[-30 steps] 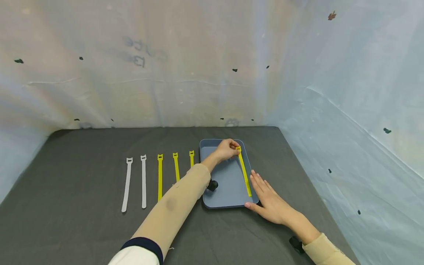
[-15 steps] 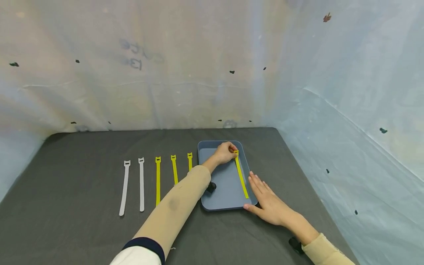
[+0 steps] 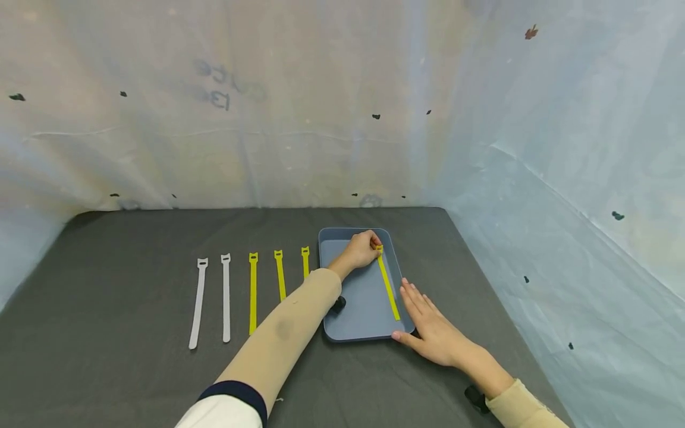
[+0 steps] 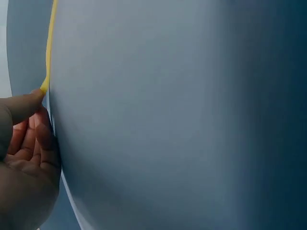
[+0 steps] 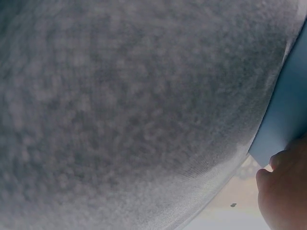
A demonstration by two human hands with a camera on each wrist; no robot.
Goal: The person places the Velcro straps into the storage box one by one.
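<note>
A yellow cable strap (image 3: 387, 285) lies lengthwise in the blue-grey tray (image 3: 338, 328), toward its right side. My left hand (image 3: 362, 249) reaches over the tray and pinches the slotted head end of this strap between thumb and fingertips. In the left wrist view the thumb and fingers hold the strap's end (image 4: 48, 57) close to the tray's wall. My right hand (image 3: 433, 333) has its fingers straight, thumb spread, against the tray's near right corner. The right wrist view shows part of that hand (image 5: 288, 191) beside the tray's blue side (image 5: 283, 105).
Left of the tray, three yellow straps (image 3: 253, 291) and two white straps (image 3: 226, 297) lie in a row on the dark grey cloth (image 3: 118, 309). My left forearm partly covers the yellow ones. Plastic sheeting (image 3: 299, 107) stands behind and at the right.
The left hand has shifted the strap's head end slightly left and down within the tray, still pinching it. The right hand stays at the tray's corner. The head view has shifted slightly.
</note>
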